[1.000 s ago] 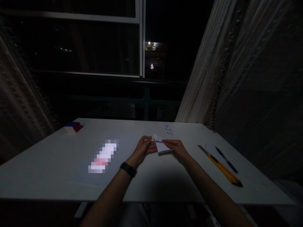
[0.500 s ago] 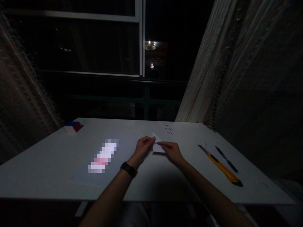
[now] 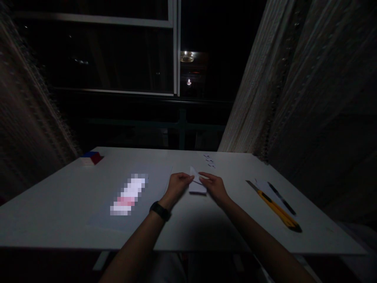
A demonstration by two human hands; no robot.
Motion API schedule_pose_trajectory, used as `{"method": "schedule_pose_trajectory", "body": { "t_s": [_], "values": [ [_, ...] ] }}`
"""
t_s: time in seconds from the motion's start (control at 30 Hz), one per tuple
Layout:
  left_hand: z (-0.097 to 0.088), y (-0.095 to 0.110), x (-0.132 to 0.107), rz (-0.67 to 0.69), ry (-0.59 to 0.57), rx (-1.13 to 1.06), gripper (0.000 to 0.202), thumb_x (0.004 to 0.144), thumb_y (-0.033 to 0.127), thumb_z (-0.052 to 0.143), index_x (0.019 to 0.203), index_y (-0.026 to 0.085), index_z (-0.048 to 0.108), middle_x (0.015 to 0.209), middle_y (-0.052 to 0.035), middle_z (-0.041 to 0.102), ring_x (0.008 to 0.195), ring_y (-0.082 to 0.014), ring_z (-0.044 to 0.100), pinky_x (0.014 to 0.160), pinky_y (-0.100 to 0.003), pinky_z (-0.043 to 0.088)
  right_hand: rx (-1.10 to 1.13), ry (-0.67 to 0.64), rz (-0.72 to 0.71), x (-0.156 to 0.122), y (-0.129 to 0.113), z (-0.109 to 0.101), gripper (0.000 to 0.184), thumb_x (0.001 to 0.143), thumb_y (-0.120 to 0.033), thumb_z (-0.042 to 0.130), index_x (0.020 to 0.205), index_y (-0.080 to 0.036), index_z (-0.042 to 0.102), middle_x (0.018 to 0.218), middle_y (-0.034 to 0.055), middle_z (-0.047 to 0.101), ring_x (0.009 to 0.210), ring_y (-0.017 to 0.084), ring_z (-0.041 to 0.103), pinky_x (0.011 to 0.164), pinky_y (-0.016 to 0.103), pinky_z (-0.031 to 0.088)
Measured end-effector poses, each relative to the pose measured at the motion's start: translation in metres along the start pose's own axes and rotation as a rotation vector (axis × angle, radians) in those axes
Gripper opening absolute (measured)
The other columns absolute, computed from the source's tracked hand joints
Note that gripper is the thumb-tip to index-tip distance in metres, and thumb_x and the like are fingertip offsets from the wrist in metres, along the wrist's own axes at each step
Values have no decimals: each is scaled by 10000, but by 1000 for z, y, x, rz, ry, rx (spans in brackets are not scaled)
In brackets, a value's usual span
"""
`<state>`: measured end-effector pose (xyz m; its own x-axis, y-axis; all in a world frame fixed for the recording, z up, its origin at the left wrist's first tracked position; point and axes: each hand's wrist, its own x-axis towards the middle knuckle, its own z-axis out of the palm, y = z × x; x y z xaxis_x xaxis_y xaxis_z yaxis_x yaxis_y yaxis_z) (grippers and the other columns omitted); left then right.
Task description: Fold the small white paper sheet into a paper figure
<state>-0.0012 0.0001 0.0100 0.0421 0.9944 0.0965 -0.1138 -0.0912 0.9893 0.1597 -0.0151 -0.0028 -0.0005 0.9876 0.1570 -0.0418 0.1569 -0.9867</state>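
A small folded piece of white paper [image 3: 197, 188] with a pointed top is held between my two hands, near the middle of the table. My left hand [image 3: 178, 184], with a dark watch on its wrist, pinches the paper's left edge between thumb and fingers. On the other side my right hand [image 3: 214, 185] grips the right edge, thumb on the front face. A crease or flap edge runs across the paper between the two thumbs. Parts of the fingers behind the paper are hidden.
On the white table [image 3: 53, 212], a blurred-out bright screen lies on a paper sheet [image 3: 160, 177] at left. A colour cube [image 3: 91, 158] sits far left. Rightward lie a yellow utility knife [image 3: 275, 208] and a dark pen [image 3: 281, 197]. Small dark marks [image 3: 209, 161] show behind my hands.
My right hand has moved from a finger laid across the paper to a thumb grip on its right edge. The left hand has shifted slightly, and more of the paper's front shows.
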Motion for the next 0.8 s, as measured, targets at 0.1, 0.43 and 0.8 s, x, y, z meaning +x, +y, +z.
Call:
{"method": "schedule_pose_trajectory", "body": {
  "t_s": [0.1, 0.43, 0.8],
  "values": [
    [0, -4, 1, -3, 0, -22, 279, 490, 337, 782, 610, 110, 672, 573, -50, 638, 525, -125, 549, 529, -236, 418, 12, -9, 35, 0, 2, 1, 455, 550, -432, 734, 891, -136, 686, 719, 77, 700, 644, 215, 635, 598, 329, 486],
    [2, -3, 2, 1, 33, -75, 303, 487, 319, 787, 668, 97, 687, 628, -75, 663, 560, -141, 575, 548, -246, 432, 24, 37, 72, -2, -1, 7, 458, 483, -417, 762, 828, -128, 675, 696, 75, 694, 624, 216, 633, 553, 317, 485],
    [2, -1, -1, -41, 65, -37, 286, 458, 318, 792, 605, 111, 659, 537, -34, 619, 471, -107, 509, 471, -221, 360, 22, 76, 50, -1, 5, 7, 459, 521, -411, 739, 883, -145, 650, 739, 66, 696, 659, 212, 640, 587, 320, 486]
  ]
}}
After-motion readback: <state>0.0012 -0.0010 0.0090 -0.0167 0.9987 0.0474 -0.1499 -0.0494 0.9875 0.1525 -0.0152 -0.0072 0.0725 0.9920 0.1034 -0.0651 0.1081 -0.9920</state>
